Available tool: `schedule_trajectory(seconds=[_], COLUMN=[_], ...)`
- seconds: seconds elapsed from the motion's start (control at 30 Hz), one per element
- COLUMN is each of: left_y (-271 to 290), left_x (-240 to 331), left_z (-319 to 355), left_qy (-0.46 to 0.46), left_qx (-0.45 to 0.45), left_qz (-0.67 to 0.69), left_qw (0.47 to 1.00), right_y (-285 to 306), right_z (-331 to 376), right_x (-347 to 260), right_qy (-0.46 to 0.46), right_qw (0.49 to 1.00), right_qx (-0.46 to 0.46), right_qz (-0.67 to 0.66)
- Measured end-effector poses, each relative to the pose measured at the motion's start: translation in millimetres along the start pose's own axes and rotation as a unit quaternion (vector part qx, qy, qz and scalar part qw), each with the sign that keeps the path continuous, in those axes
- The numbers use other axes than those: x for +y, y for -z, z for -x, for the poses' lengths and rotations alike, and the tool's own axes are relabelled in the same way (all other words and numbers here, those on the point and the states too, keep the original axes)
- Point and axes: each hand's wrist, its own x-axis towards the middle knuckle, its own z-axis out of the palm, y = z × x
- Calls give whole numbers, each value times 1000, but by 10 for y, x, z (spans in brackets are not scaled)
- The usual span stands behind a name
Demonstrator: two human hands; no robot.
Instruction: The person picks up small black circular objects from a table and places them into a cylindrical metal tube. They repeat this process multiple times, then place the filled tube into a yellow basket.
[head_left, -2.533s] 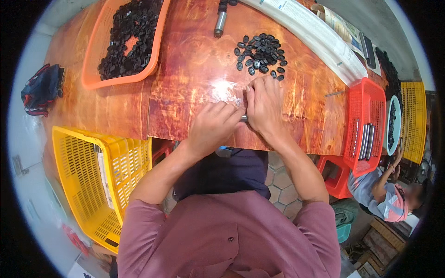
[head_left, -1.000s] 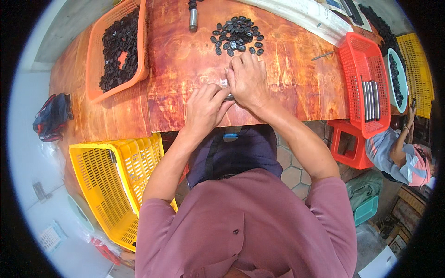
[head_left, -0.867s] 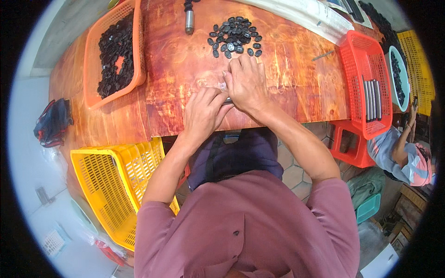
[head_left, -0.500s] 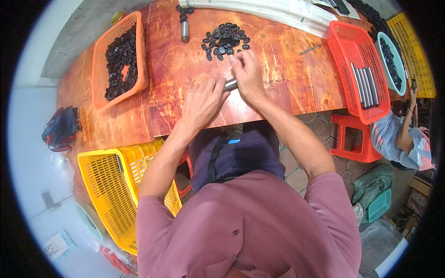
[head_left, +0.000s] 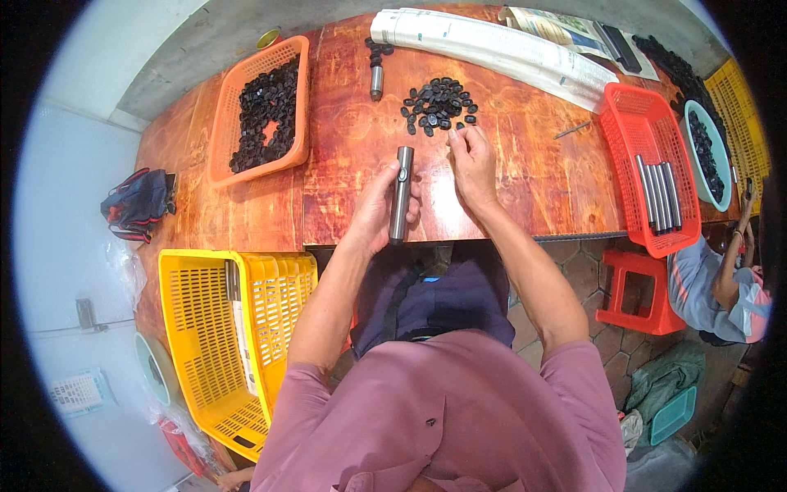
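A dark grey metal tube (head_left: 399, 205) with an oval opening in its upper part lies along my left hand (head_left: 378, 209), whose fingers wrap round it. The tube points away from me, above the table's near edge. My right hand (head_left: 475, 168) is closed, thumb and forefinger pinched together, just in front of a loose pile of small black oval pieces (head_left: 438, 102). Whatever those fingertips hold is too small to make out. Farther left on the wooden table (head_left: 533, 189), another short metal tube (head_left: 376, 82) lies next to a few black pieces.
An orange basket (head_left: 220, 135) of black pieces stands at the left. At right, a red basket (head_left: 611, 131) holds several metal tubes. A thin rod (head_left: 572, 129) lies nearer the middle. Yellow crates (head_left: 209, 262) stand lower left. Another person (head_left: 721, 283) sits beyond a red stool (head_left: 627, 320).
The tube has swung from lying between both hands to pointing away, held by my left hand alone. My right hand has come off it. The whole view has shifted.
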Motion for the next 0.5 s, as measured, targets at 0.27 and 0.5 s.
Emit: schedule_trajectory(seconds=[0.27,0.5], left_y=[-39,-59], left_x=[-98,-107], left_z=[-20,-27], left_qy=[-72,-59], left_qx=[29,22], left_qz=[-140,-115], left_qw=[987,991], right_y=[-8,21], right_z=[3,6], right_x=[-26,-97], right_qy=[-3,-5], right_qw=[1000,999], right_qx=[-16,-29], right_qz=[-1,18])
